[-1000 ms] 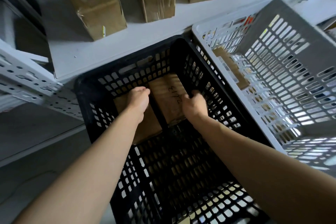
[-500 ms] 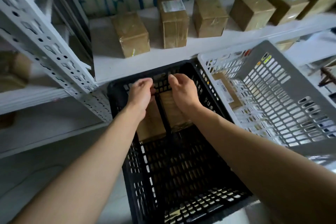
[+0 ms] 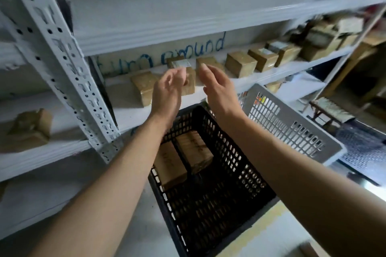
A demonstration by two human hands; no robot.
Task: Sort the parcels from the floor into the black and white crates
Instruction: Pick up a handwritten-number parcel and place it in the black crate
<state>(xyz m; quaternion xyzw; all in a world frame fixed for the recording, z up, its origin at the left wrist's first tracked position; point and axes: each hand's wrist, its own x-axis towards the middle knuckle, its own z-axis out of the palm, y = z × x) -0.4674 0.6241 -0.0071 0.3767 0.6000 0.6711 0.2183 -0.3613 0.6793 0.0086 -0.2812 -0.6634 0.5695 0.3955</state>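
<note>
Your left hand and right hand hover empty, fingers loosely spread, over the black crate, two parcels below your wrists, white crate right of them; check the next parcel's marking before choosing.

A white perforated metal shelf upright stands left of the left hand. Beyond the right hand, brown taped cardboard boxes line a white shelf board, under blue handwriting.
</note>
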